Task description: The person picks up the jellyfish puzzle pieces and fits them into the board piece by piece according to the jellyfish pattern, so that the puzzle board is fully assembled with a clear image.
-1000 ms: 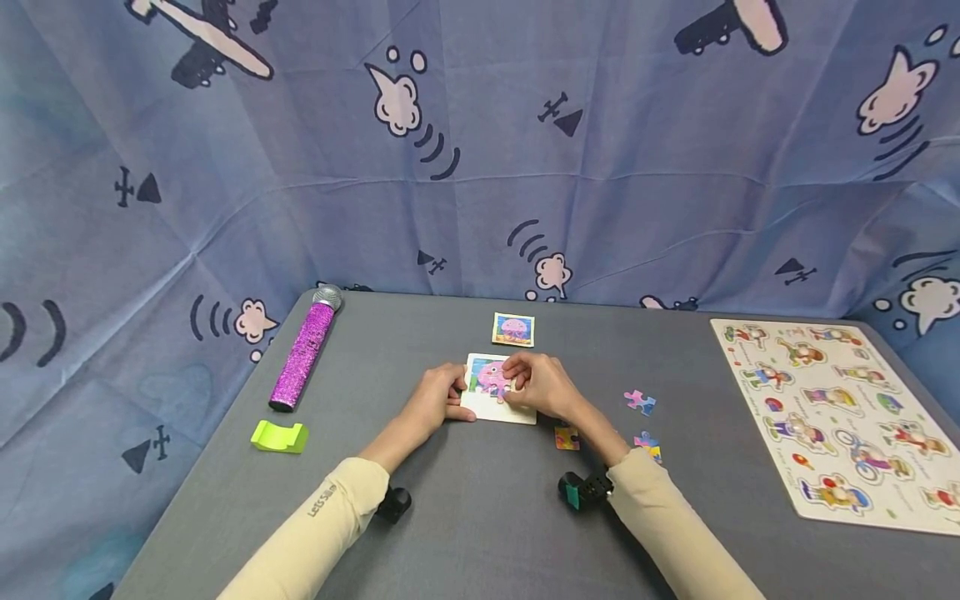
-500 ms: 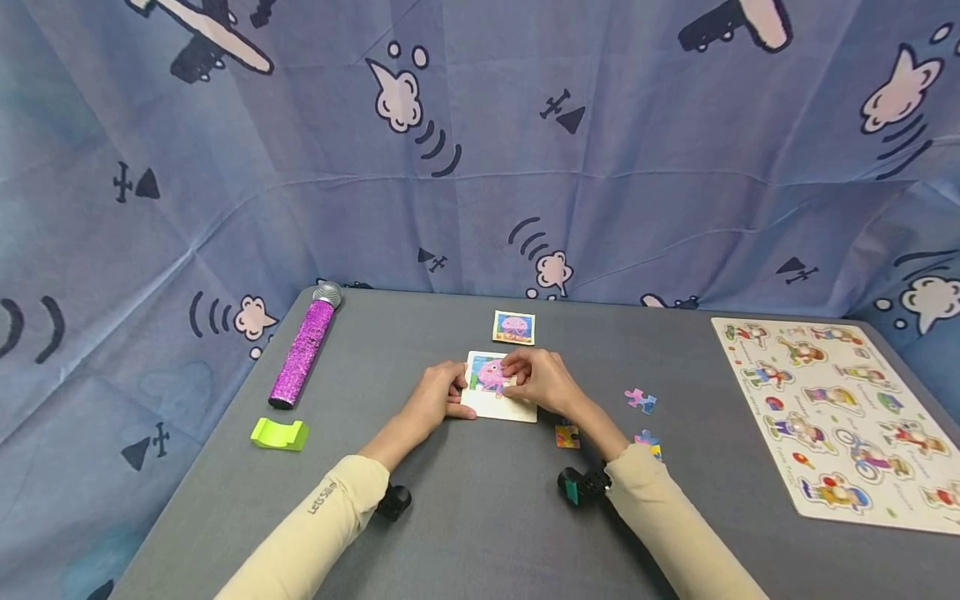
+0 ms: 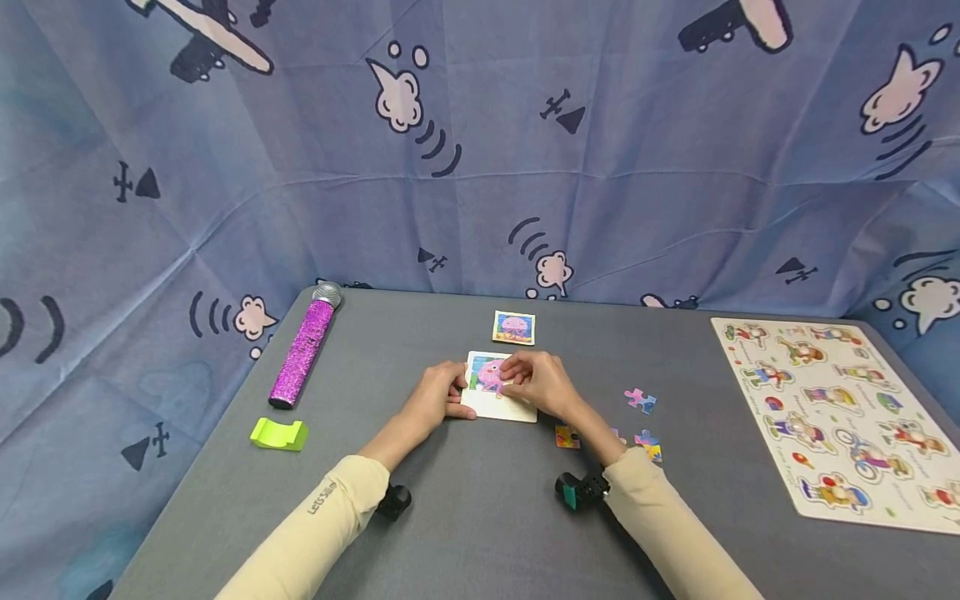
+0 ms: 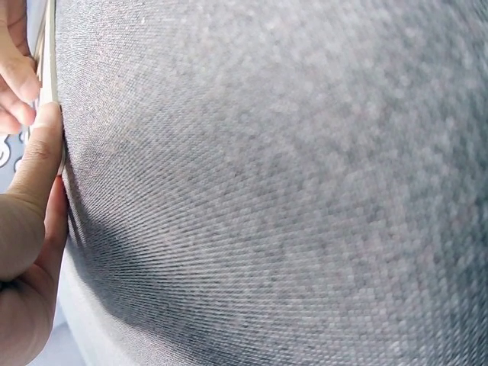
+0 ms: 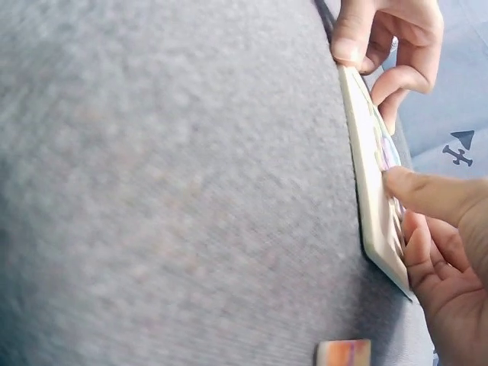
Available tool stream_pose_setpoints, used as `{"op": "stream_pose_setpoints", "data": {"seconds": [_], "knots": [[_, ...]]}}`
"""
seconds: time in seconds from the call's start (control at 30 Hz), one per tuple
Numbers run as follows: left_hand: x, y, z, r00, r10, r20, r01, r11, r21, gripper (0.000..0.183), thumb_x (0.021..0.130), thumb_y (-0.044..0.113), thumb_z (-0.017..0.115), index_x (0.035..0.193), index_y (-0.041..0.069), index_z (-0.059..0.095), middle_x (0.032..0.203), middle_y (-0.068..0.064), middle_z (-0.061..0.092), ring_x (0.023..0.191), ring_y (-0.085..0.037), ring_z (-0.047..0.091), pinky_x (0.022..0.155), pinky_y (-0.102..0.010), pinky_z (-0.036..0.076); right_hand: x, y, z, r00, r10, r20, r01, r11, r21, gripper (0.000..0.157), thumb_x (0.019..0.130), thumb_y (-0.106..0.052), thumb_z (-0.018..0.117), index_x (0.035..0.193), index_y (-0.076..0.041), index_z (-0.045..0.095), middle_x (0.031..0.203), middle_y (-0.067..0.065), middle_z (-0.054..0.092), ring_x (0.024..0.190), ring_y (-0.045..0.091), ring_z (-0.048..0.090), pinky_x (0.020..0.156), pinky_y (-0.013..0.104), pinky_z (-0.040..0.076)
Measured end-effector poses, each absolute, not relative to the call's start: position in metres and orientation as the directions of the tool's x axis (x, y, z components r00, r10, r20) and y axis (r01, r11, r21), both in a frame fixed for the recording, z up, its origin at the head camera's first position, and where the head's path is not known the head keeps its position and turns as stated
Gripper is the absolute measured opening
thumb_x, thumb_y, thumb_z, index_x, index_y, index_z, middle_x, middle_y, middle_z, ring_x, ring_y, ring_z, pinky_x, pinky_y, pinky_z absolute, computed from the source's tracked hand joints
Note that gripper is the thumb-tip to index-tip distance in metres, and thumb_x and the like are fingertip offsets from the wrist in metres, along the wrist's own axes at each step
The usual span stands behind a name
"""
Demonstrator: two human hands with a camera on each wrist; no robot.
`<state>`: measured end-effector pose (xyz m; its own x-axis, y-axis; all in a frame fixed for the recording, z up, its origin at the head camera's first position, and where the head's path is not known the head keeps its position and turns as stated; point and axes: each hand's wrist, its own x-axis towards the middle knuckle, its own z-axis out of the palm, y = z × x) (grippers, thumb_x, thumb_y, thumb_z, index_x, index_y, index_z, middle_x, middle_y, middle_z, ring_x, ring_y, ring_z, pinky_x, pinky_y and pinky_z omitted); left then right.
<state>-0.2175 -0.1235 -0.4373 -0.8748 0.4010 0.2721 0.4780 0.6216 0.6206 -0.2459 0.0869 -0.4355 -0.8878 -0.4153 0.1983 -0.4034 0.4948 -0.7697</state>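
A small white puzzle board [image 3: 498, 408] with a pink cartoon picture [image 3: 490, 375] lies on the grey table. My left hand [image 3: 437, 393] grips the board's left edge, thumb along the near side. Over the picture's right half, my right hand [image 3: 542, 383] has its thumb and curled fingers together on a puzzle piece, which they mostly hide. In the right wrist view the right thumb [image 5: 412, 187] bears down on the board's face. The left wrist view shows the left thumb [image 4: 46, 141] against the board's rim.
Behind the board lies a small picture card [image 3: 513, 327]. Loose jigsaw pieces [image 3: 641, 401] are scattered near the right forearm, one orange piece [image 3: 567, 437] close by. A glittery purple microphone [image 3: 307, 346] and a green block [image 3: 279, 434] lie left. A large picture board [image 3: 840, 417] lies right.
The right thumb and fingers have shifted slightly left over the picture, and the pink piece under them now sits flatter in it. The left hand keeps its grip.
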Motion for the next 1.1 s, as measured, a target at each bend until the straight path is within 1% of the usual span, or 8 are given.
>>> {"op": "stream_pose_setpoints", "data": {"seconds": [0.13, 0.3, 0.43, 0.57, 0.67, 0.83, 0.97, 1.1], "knots": [[-0.217, -0.123, -0.436, -0.873, 0.402, 0.277, 0.482, 0.624, 0.615, 0.043, 0.062, 0.015, 0.09, 0.08, -0.003, 0.055, 0.073, -0.011, 0.053, 0.063, -0.016, 0.051, 0.058, -0.019, 0.042, -0.245, 0.086, -0.436, -0.893, -0.401, 0.205, -0.401, 0.5, -0.767, 0.021, 0.073, 0.0, 0.081, 0.091, 0.002, 0.069, 0.081, 0.007, 0.07, 0.066, 0.01, 0.058, 0.058, 0.02, 0.046], [-0.216, -0.121, -0.435, -0.884, 0.397, 0.247, 0.46, 0.64, 0.615, 0.043, 0.063, 0.016, 0.09, 0.08, -0.003, 0.055, 0.074, -0.01, 0.053, 0.063, -0.015, 0.051, 0.058, -0.02, 0.042, -0.243, 0.087, -0.435, -0.898, -0.398, 0.189, -0.376, 0.47, -0.798, 0.022, 0.074, 0.002, 0.08, 0.093, 0.004, 0.069, 0.083, 0.011, 0.07, 0.067, 0.011, 0.058, 0.059, 0.02, 0.047], [-0.215, -0.119, -0.434, -0.901, 0.381, 0.207, 0.42, 0.65, 0.634, 0.042, 0.064, 0.016, 0.089, 0.081, -0.003, 0.055, 0.075, -0.01, 0.052, 0.063, -0.015, 0.05, 0.058, -0.02, 0.042, -0.244, 0.093, -0.438, -0.9, -0.405, 0.159, -0.323, 0.379, -0.867, 0.025, 0.076, 0.005, 0.076, 0.099, 0.009, 0.066, 0.09, 0.018, 0.07, 0.074, 0.017, 0.062, 0.065, 0.019, 0.05], [-0.214, -0.118, -0.434, -0.911, 0.363, 0.196, 0.399, 0.652, 0.645, 0.042, 0.063, 0.013, 0.089, 0.081, -0.003, 0.054, 0.075, -0.01, 0.052, 0.063, -0.017, 0.051, 0.057, -0.022, 0.044, -0.246, 0.102, -0.438, -0.903, -0.412, 0.123, -0.255, 0.283, -0.925, 0.027, 0.08, 0.007, 0.072, 0.105, 0.013, 0.063, 0.097, 0.024, 0.068, 0.082, 0.024, 0.065, 0.07, 0.019, 0.051], [-0.214, -0.119, -0.433, -0.915, 0.357, 0.19, 0.389, 0.648, 0.655, 0.042, 0.063, 0.012, 0.089, 0.081, -0.003, 0.054, 0.076, -0.011, 0.052, 0.064, -0.018, 0.05, 0.058, -0.023, 0.043, -0.246, 0.11, -0.436, -0.909, -0.404, 0.103, -0.217, 0.249, -0.944, 0.028, 0.083, 0.006, 0.07, 0.109, 0.013, 0.061, 0.101, 0.026, 0.067, 0.084, 0.023, 0.065, 0.07, 0.02, 0.052], [-0.212, -0.119, -0.431, -0.913, 0.357, 0.196, 0.393, 0.643, 0.657, 0.042, 0.063, 0.012, 0.089, 0.081, -0.004, 0.054, 0.075, -0.011, 0.051, 0.064, -0.019, 0.049, 0.058, -0.023, 0.042, -0.245, 0.125, -0.435, -0.919, -0.384, 0.088, -0.188, 0.232, -0.954, 0.031, 0.085, 0.002, 0.069, 0.113, 0.012, 0.06, 0.106, 0.027, 0.065, 0.086, 0.019, 0.064, 0.072, 0.021, 0.052], [-0.212, -0.118, -0.43, -0.916, 0.353, 0.19, 0.387, 0.657, 0.647, 0.043, 0.063, 0.012, 0.089, 0.08, -0.003, 0.053, 0.074, -0.011, 0.05, 0.063, -0.016, 0.048, 0.058, -0.023, 0.042, -0.245, 0.139, -0.435, -0.931, -0.356, 0.077, -0.171, 0.242, -0.955, 0.032, 0.086, -0.001, 0.069, 0.115, 0.011, 0.059, 0.108, 0.026, 0.065, 0.089, 0.019, 0.064, 0.074, 0.02, 0.052], [-0.213, -0.116, -0.429, -0.919, 0.35, 0.179, 0.378, 0.663, 0.646, 0.043, 0.062, 0.011, 0.09, 0.08, -0.003, 0.053, 0.073, -0.011, 0.05, 0.062, -0.014, 0.046, 0.058, -0.023, 0.042, -0.244, 0.155, -0.435, -0.944, -0.323, 0.069, -0.157, 0.255, -0.954, 0.033, 0.087, -0.001, 0.068, 0.116, 0.01, 0.059, 0.11, 0.027, 0.064, 0.089, 0.016, 0.065, 0.074, 0.019, 0.051]]}}
